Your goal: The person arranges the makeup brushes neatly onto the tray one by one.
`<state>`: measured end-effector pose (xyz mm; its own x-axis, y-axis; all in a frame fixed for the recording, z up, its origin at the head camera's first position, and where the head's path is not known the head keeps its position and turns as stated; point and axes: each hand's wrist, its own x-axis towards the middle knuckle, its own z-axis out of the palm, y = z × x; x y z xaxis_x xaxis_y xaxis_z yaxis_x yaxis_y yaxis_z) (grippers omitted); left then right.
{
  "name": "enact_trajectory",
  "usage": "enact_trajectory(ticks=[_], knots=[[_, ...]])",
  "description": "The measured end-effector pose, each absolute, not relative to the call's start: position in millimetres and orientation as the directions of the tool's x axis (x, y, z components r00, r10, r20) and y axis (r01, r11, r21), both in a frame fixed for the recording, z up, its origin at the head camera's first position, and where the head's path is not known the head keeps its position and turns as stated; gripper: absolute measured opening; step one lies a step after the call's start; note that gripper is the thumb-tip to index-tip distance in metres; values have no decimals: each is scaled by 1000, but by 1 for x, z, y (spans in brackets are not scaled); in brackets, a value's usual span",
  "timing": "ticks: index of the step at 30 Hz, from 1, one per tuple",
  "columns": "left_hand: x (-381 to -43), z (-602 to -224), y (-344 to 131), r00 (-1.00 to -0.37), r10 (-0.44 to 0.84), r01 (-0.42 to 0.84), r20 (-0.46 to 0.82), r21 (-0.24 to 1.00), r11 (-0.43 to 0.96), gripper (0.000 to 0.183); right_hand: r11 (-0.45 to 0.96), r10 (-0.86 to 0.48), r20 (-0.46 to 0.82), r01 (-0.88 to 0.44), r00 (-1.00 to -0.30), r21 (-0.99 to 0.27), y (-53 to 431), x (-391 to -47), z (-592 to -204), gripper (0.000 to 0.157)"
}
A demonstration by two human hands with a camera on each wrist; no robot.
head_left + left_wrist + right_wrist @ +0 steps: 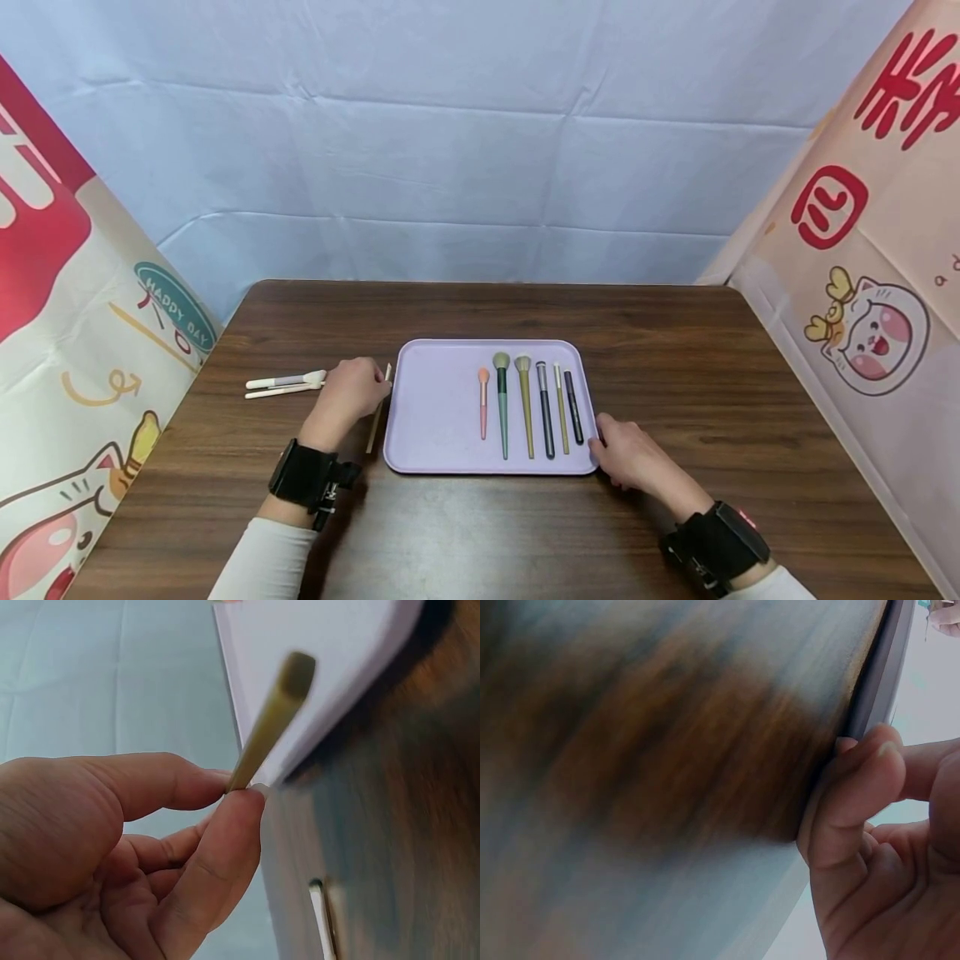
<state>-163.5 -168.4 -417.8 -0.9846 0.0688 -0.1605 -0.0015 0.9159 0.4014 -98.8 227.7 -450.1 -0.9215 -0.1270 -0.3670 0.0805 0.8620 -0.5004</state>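
Observation:
My left hand (351,389) pinches a slim makeup brush (377,417) between thumb and fingertips, just off the left side of the lilac tray (435,408). Close up in the left wrist view, the brush's handle (271,724) is olive-yellow and tilted; its head is hidden. With curled fingers, my right hand (630,451) grips the tray's lower right corner. On the tray lie several makeup brushes side by side, among them a short pink brush (483,408), a green brush (502,408), an olive brush (527,408) and a black one (573,408).
Left of my left hand, two white-handled brushes (273,383) lie together on the dark wooden table (660,350). A pale blue cloth (465,167) hangs behind the table, and printed sheets (862,333) flank both sides.

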Motion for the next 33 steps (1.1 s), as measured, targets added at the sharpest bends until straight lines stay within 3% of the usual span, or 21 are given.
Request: enact_trajectory(ticks=[12,24,33], knots=[[-169,-417,-150,-985,80,11,-155,405,914,33,862,-119,-372,91,-921,-500,227,-99,-450,11],[-172,-416,-134,-983,77,1,-165,417,909,40,862,-116,-368,92,-922,-499,227,-99,-450,11],[-175,-419,-124,-987,75,10,-145,405,914,28,861,-119,-366,88,-923,-501,227,-99,-451,11]])
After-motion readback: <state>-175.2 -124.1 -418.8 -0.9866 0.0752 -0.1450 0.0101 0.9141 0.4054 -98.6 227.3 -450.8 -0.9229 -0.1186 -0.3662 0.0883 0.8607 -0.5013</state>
